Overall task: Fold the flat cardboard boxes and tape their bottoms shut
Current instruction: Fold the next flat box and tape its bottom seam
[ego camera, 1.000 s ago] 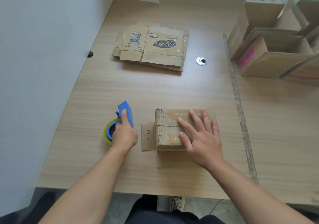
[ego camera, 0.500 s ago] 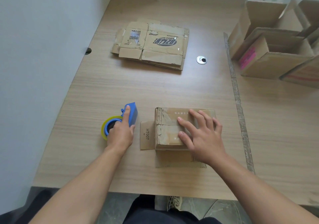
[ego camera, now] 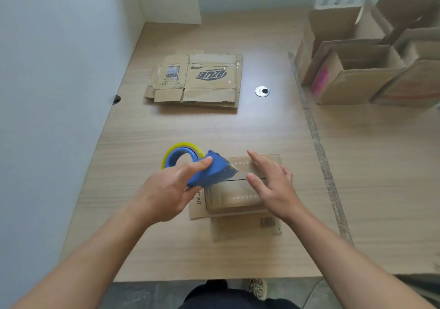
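A small folded cardboard box [ego camera: 234,195] stands bottom-up near the table's front edge, its flaps closed with a seam across the top. My left hand [ego camera: 166,189] grips a blue tape dispenser [ego camera: 209,171] with a yellow-rimmed roll, lifted off the table, its nose over the box's left end. My right hand [ego camera: 273,184] hovers over the right part of the box, fingers spread, holding nothing. A stack of flat cardboard boxes [ego camera: 197,80] lies farther back on the table.
Several assembled open boxes [ego camera: 352,72] stand at the back right. A round metal grommet [ego camera: 262,91] sits in the wooden table [ego camera: 238,127]. A white wall runs along the left. A worn strip [ego camera: 316,139] marks a table seam on the right.
My left hand has lifted the tape dispenser off the table and swung it right, over the box's left end. My right hand has loosened from pressing the box top, fingers now spread.
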`<state>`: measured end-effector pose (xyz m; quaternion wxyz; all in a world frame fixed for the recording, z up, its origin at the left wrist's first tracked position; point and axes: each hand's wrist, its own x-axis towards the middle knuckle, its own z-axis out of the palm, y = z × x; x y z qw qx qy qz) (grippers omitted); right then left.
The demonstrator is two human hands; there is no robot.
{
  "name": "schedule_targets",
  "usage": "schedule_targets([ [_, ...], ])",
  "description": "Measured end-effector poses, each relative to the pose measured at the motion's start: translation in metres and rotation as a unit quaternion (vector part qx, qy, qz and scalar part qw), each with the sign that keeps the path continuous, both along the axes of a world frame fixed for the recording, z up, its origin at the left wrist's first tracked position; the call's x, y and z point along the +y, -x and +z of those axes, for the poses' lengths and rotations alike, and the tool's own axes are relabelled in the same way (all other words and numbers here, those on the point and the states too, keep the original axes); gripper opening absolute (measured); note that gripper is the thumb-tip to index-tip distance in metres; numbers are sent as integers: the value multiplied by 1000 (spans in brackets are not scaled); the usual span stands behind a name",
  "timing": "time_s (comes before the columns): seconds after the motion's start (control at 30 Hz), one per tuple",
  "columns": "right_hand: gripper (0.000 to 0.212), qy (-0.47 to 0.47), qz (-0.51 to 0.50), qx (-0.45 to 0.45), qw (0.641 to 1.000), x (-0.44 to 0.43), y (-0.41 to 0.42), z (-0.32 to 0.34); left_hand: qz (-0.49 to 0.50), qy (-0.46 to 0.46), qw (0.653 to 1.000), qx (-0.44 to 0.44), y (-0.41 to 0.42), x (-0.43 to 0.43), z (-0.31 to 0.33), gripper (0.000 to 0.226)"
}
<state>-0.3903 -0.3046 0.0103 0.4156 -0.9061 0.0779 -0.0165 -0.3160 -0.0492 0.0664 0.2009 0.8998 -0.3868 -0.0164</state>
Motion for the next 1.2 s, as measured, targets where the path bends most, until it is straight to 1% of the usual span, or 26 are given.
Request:
schedule_targets([
  [0.1,45,-51,12,-15,999,-5,4,5,-84,-23,996,-12,2,-20,-4,79],
  [0.17,43,-63,19,-29,997,-9,6,6,-113,-40,992,-32,2,-27,-5,81],
  [0.23,35,-64,23,-38,997,-12,7,5,-121,-52,990,-50,1,-29,-7,83],
  [0.3,29,-74,24,-33,996,-12,8,3,-131,-62,987,-62,0,-30,-7,76],
  [0.37,23,-92,19,-33,995,-11,7,3,-145,-84,982,-82,-1,-31,-3,56],
  [0.4,22,-99,16,-33,994,-11,7,4,-144,-95,981,-87,0,-33,-1,52],
  [0.53,21,-109,24,-28,993,-14,8,6,-143,-93,982,-82,2,-37,3,51],
  [0.6,19,-127,33,-21,991,-17,7,8,-140,-86,983,-77,4,-38,2,57],
  [0.67,18,-145,40,-16,989,-20,6,9,-129,-82,987,-45,3,-39,2,77],
  [0.7,16,-152,43,-15,987,-22,6,10,-125,-85,988,-28,3,-39,3,82],
  [0.8,11,-178,37,-13,983,-24,4,9,-124,-95,988,3,4,-42,6,80],
  [0.93,18,-241,-17,-10,970,-24,3,5,-102,-114,986,61,2,-45,11,77],
  [1.03,19,-222,-60,-28,973,-21,5,0,-75,-141,983,96,2,-56,16,70],
  [1.1,22,-245,-98,-30,964,-20,6,0,-55,-156,980,107,-3,-66,20,70],
  [1.13,24,-279,-140,-27,950,-23,7,-1,-59,-175,978,95,-4,-70,21,71],
  [1.2,25,-370,-257,-16,893,-38,9,-5,-83,-219,971,55,-4,-75,20,71],
])
